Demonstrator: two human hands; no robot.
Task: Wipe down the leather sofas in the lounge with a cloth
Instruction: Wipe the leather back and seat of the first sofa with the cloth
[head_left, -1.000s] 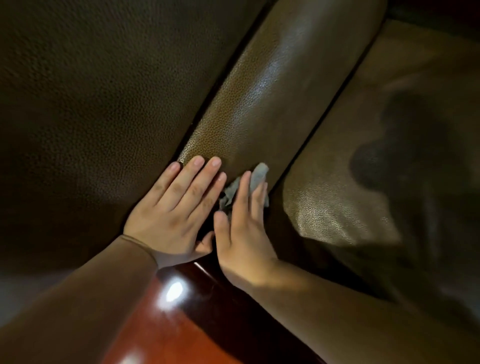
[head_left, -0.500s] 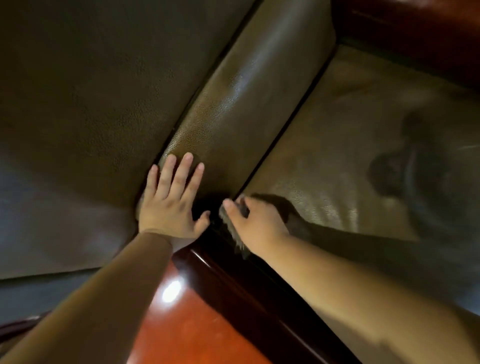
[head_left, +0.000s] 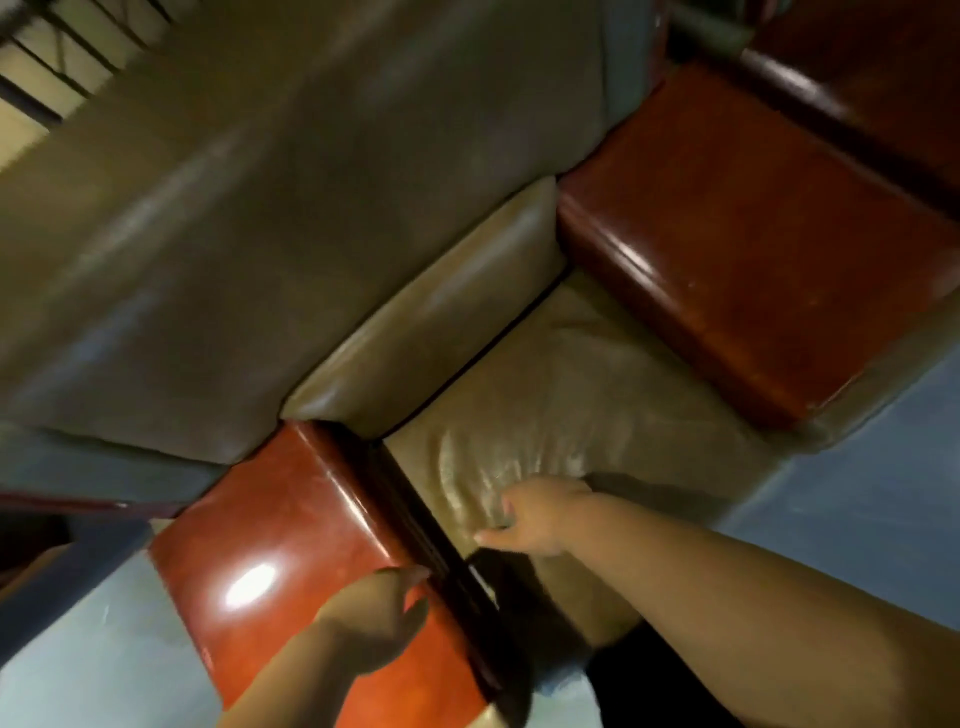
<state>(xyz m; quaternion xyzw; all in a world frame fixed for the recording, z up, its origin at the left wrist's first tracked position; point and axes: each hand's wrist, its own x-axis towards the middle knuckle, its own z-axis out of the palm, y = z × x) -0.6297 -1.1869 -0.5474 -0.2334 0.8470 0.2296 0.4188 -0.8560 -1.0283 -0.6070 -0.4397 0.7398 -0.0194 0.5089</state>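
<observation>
The brown leather sofa fills the view, with its seat cushion (head_left: 597, 405), a low bolster (head_left: 441, 312) and a big back cushion (head_left: 311, 234). My right hand (head_left: 540, 514) lies knuckles up on the near left part of the seat cushion. Its fingers curl down and its thumb points left. The cloth is hidden under that hand. My left hand (head_left: 374, 618) is blurred. It hovers over the near glossy wooden armrest (head_left: 260, 545) with relaxed fingers and holds nothing.
A second red-brown wooden armrest (head_left: 753, 249) bounds the seat on the far side. Blue-grey floor (head_left: 857, 467) shows to the right and at the lower left. A dark railing (head_left: 47, 62) is at the top left.
The view has pulled back and up from the sofa. My right hand slid from the seat's back corner toward the front of the seat cushion. My left hand left the bolster and moved over the armrest.
</observation>
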